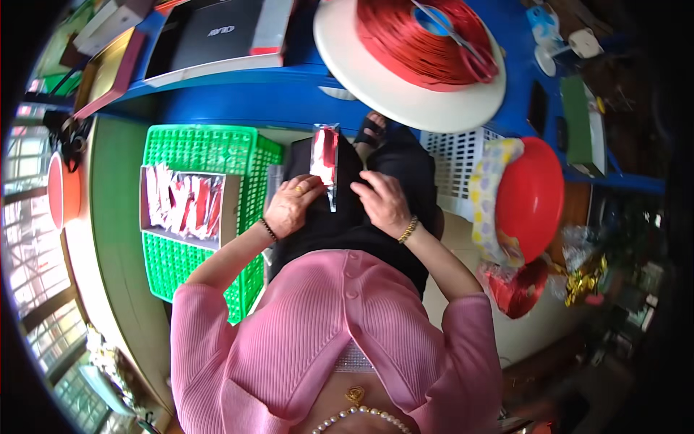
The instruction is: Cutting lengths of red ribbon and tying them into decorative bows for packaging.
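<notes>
A slim clear plastic packet (326, 152) with a red item inside stands out over my lap, its long side pointing away from me. My left hand (291, 205) grips it near its lower end, fingers together against its left edge. To the right of the packet is my right hand (384, 205), holding nothing, with its fingers bent and somewhat apart. What exactly the red item is, I cannot make out through the shiny wrapping.
On my left, a shallow box (230, 211) of similar red packets rests on a green plastic basket (163, 271). Ahead, a large spool of red cord (390, 32) with scissors (470, 54) on it sits on a white disc (336, 36). A red basin (531, 199) is at right.
</notes>
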The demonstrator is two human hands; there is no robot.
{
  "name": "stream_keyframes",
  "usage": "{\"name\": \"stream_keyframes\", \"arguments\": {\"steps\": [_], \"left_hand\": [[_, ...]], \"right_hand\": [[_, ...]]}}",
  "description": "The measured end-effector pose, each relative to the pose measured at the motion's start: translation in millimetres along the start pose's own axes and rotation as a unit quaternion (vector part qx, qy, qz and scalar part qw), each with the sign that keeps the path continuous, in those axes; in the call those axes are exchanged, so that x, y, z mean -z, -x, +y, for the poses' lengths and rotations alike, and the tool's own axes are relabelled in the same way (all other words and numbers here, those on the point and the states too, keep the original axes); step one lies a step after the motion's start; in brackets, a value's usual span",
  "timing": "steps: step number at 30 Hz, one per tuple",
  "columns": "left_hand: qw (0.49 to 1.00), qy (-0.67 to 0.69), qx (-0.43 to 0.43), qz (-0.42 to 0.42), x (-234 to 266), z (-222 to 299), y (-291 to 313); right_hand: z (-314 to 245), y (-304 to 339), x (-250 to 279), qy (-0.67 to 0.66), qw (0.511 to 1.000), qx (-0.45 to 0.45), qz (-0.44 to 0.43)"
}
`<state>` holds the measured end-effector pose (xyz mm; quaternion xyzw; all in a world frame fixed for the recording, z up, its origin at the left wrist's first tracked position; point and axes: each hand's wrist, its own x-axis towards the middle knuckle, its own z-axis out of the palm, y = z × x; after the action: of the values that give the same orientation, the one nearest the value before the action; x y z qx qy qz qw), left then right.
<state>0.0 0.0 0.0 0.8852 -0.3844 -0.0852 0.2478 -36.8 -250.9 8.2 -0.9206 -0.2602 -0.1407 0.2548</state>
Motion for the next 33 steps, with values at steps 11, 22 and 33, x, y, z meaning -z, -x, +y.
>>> {"name": "stream_keyframes", "arguments": {"steps": [11, 22, 33], "left_hand": [[0.99, 0.111, -0.011, 0.086, -9.1, -25.7, 24.4], [0.906, 0.219, 0.252, 0.261, -38.3, -3.9, 6.8], [0.876, 0.203, 0.339, 0.278, -42.7, 0.3, 2.7]], "right_hand": [[-10.2, -19.5, -70.0, -0.131, 0.99, 0.052, 0.012], [-11.8, -14.6, -74.7, -0.4, 0.836, -0.365, -0.092], [-16.4, -34.7, -72.0, -0.346, 0.803, -0.452, -0.175]]}}
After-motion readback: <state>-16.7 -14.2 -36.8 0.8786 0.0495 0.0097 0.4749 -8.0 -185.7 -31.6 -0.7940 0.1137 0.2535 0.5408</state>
